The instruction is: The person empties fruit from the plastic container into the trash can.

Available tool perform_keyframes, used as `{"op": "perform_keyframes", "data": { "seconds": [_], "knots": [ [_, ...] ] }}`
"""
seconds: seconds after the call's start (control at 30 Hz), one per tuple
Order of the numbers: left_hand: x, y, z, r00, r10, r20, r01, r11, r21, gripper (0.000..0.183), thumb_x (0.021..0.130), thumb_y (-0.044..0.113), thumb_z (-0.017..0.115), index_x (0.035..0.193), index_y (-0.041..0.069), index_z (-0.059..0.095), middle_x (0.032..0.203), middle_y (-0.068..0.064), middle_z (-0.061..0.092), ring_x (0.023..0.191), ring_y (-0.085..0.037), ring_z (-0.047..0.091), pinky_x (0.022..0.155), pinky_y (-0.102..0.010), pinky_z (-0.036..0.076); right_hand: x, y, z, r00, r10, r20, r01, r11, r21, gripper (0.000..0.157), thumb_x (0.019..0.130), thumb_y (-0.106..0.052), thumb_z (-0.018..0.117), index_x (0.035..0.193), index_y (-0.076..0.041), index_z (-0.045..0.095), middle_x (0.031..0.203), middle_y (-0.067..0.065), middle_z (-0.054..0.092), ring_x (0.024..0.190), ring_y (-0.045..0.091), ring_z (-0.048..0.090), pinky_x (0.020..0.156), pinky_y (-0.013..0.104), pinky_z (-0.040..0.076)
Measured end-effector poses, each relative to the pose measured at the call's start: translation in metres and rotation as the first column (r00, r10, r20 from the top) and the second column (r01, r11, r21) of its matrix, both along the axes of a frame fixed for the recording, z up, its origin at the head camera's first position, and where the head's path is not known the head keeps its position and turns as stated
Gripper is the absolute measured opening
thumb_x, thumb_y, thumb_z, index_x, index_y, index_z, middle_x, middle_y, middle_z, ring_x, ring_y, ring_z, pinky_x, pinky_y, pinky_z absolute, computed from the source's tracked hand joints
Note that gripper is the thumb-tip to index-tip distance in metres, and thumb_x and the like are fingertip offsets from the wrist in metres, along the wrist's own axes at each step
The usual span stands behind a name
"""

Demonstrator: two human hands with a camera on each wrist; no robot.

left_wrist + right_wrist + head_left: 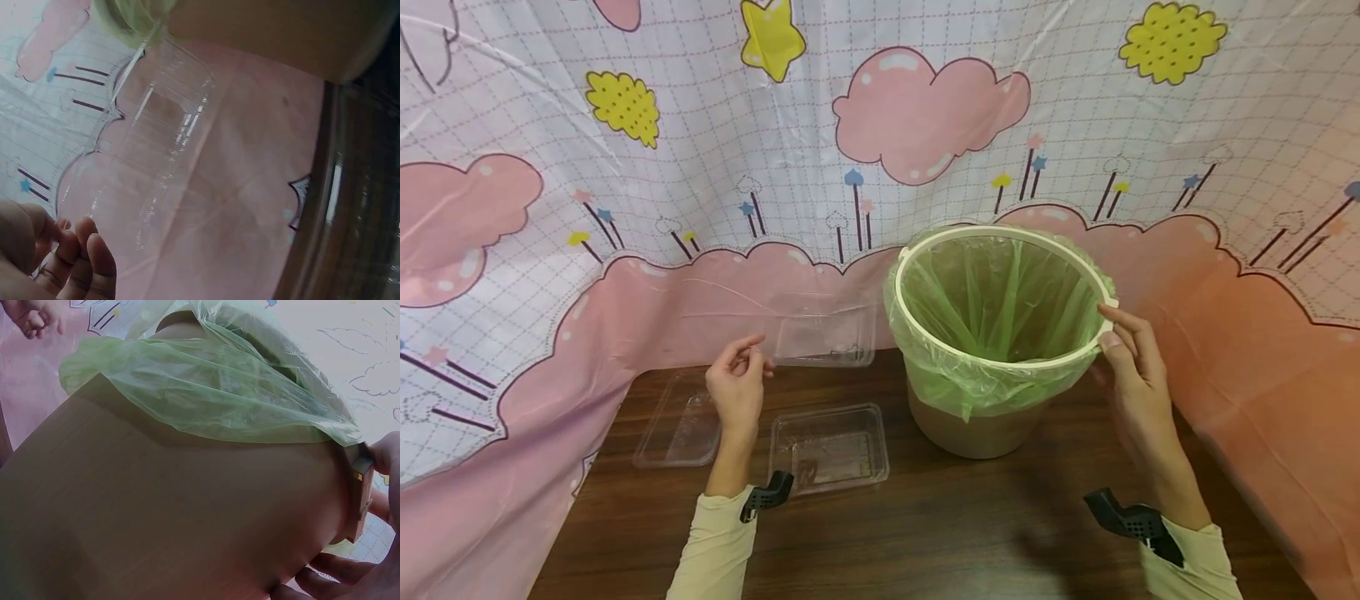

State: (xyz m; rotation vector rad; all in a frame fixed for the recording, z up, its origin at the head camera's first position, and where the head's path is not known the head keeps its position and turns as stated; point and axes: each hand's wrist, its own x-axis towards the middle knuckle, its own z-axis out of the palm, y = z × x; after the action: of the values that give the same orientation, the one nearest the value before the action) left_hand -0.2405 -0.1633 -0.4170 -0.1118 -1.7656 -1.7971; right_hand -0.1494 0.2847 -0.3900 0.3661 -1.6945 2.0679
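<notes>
My left hand (739, 379) has its fingers curled and appears to pinch the edge of a clear plastic container (823, 329), seen against the pink cloth; the exact grip is hard to make out. In the left wrist view the see-through container (156, 119) stretches from the fingertips toward the bin. My right hand (1138, 375) grips the right side of a trash bin (981, 433), thumb and index finger on its pale rim ring (917, 325). A green liner bag (955, 387) is folded over the bin's rim and hangs inside it.
Two more clear plastic containers lie on the dark wooden table (925, 533): one in the middle (831, 446), one left (681, 425), partly behind my left arm. Patterned cloth (700, 167) surrounds the table at the back and both sides.
</notes>
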Motion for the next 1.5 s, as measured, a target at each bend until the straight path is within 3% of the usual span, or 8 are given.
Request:
{"op": "perform_keyframes", "data": {
  "seconds": [0.23, 0.43, 0.63, 0.93, 1.07, 1.27, 1.4, 1.5],
  "knots": [
    [-0.009, -0.011, -0.022, 0.992, -0.040, 0.122, 0.042, 0.999, -0.012, 0.020, 0.093, -0.016, 0.051, 0.105, -0.020, 0.067, 0.080, -0.045, 0.059, 0.057, -0.019, 0.068, 0.058, -0.025, 0.060, 0.000, 0.000, 0.001, 1.000, -0.002, -0.006, 0.002, 1.000, 0.003, 0.043, 0.110, -0.010, 0.042, 0.152, 0.000, 0.039, 0.156, 0.024, 0.036, 0.136, 0.029, 0.044, 0.101, 0.024, 0.049],
    [-0.023, -0.025, -0.051, 0.967, -0.019, 0.252, 0.036, 0.998, -0.060, 0.022, 0.097, -0.008, 0.053, 0.109, -0.013, 0.070, 0.083, -0.038, 0.065, 0.060, -0.016, 0.069, 0.060, -0.024, 0.060, -0.001, -0.001, 0.001, 1.000, -0.002, -0.008, 0.002, 1.000, 0.007, 0.044, 0.110, -0.011, 0.043, 0.152, 0.000, 0.039, 0.155, 0.025, 0.036, 0.136, 0.030, 0.045, 0.101, 0.024, 0.049],
    [-0.028, -0.035, -0.068, 0.952, -0.004, 0.305, 0.019, 0.999, -0.048, 0.022, 0.098, -0.003, 0.056, 0.111, -0.007, 0.073, 0.082, -0.030, 0.069, 0.059, -0.012, 0.069, 0.059, -0.024, 0.060, -0.001, -0.002, 0.001, 1.000, 0.001, -0.007, -0.001, 1.000, 0.018, 0.043, 0.110, -0.010, 0.043, 0.152, 0.000, 0.039, 0.155, 0.025, 0.037, 0.135, 0.030, 0.045, 0.101, 0.024, 0.050],
    [-0.024, -0.045, -0.075, 0.948, -0.035, 0.318, 0.049, 0.998, -0.036, 0.021, 0.099, -0.004, 0.056, 0.110, -0.007, 0.072, 0.074, -0.020, 0.069, 0.060, -0.015, 0.069, 0.060, -0.027, 0.061, -0.002, -0.003, 0.003, 1.000, 0.009, -0.018, -0.009, 1.000, 0.006, 0.043, 0.110, -0.009, 0.042, 0.152, 0.001, 0.039, 0.154, 0.025, 0.037, 0.133, 0.029, 0.047, 0.100, 0.024, 0.050],
    [-0.022, -0.051, -0.078, 0.943, -0.070, 0.326, 0.088, 0.995, -0.041, 0.020, 0.102, -0.001, 0.055, 0.113, -0.007, 0.071, 0.083, -0.028, 0.067, 0.067, -0.018, 0.070, 0.063, -0.027, 0.061, -0.003, -0.002, 0.003, 1.000, 0.009, -0.022, -0.009, 1.000, -0.008, 0.043, 0.110, -0.009, 0.042, 0.152, 0.001, 0.039, 0.154, 0.025, 0.037, 0.134, 0.030, 0.047, 0.100, 0.025, 0.050],
    [-0.018, -0.054, -0.081, 0.923, -0.080, 0.377, 0.108, 0.993, -0.053, 0.022, 0.103, -0.001, 0.053, 0.118, -0.009, 0.067, 0.091, -0.036, 0.066, 0.066, -0.011, 0.070, 0.067, -0.034, 0.063, -0.003, 0.001, 0.001, 1.000, -0.007, -0.002, 0.007, 1.000, -0.003, 0.042, 0.110, -0.010, 0.043, 0.151, -0.001, 0.041, 0.151, 0.024, 0.041, 0.130, 0.027, 0.050, 0.098, 0.024, 0.052],
    [-0.017, -0.056, -0.088, 0.914, -0.082, 0.397, 0.112, 0.992, -0.054, 0.023, 0.103, -0.002, 0.053, 0.119, -0.013, 0.066, 0.093, -0.039, 0.066, 0.070, -0.017, 0.073, 0.068, -0.036, 0.063, -0.003, 0.001, -0.001, 1.000, -0.010, 0.004, 0.010, 1.000, 0.003, 0.042, 0.110, -0.010, 0.043, 0.151, -0.001, 0.041, 0.151, 0.023, 0.041, 0.128, 0.025, 0.051, 0.097, 0.023, 0.052],
    [-0.016, -0.059, -0.098, 0.908, -0.051, 0.415, 0.095, 0.992, -0.084, 0.023, 0.103, 0.001, 0.055, 0.120, -0.011, 0.066, 0.093, -0.030, 0.069, 0.074, -0.020, 0.075, 0.068, -0.035, 0.063, -0.004, 0.001, -0.001, 1.000, -0.002, 0.000, 0.002, 1.000, 0.004, 0.043, 0.110, -0.009, 0.043, 0.152, -0.001, 0.041, 0.152, 0.024, 0.040, 0.128, 0.025, 0.051, 0.097, 0.023, 0.052]
  ]
}}
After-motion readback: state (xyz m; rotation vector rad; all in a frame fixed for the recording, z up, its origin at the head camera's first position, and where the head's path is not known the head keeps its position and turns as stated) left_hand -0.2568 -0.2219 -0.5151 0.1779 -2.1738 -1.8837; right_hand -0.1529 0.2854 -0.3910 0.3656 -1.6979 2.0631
